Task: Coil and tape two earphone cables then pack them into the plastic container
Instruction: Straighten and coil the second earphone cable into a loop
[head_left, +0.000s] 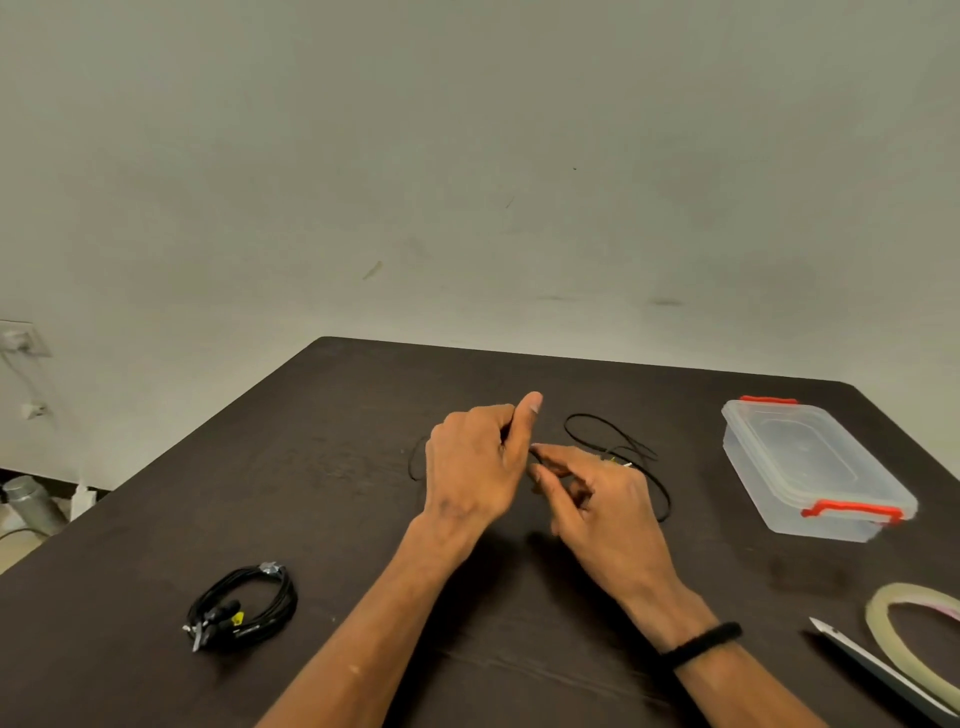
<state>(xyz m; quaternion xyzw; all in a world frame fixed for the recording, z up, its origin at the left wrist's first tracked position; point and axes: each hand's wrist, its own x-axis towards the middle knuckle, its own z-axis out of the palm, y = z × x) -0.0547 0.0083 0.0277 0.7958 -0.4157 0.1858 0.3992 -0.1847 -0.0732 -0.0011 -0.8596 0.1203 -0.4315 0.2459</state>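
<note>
A loose black earphone cable (597, 434) lies in open loops on the dark table, mostly behind my hands. My left hand (475, 465) is curled around part of it, thumb raised. My right hand (597, 493) pinches the same cable between thumb and forefinger right beside the left hand. A second black earphone cable (244, 605) lies coiled in a bundle at the front left, with a strip of tape around it. The clear plastic container (810, 467), lid on with red clips, stands at the right.
A roll of clear tape (909, 644) and a pair of scissors (872, 665) lie at the front right corner. The dark table (322, 467) ends at a pale wall behind. Its left edge drops to a floor with a grey object.
</note>
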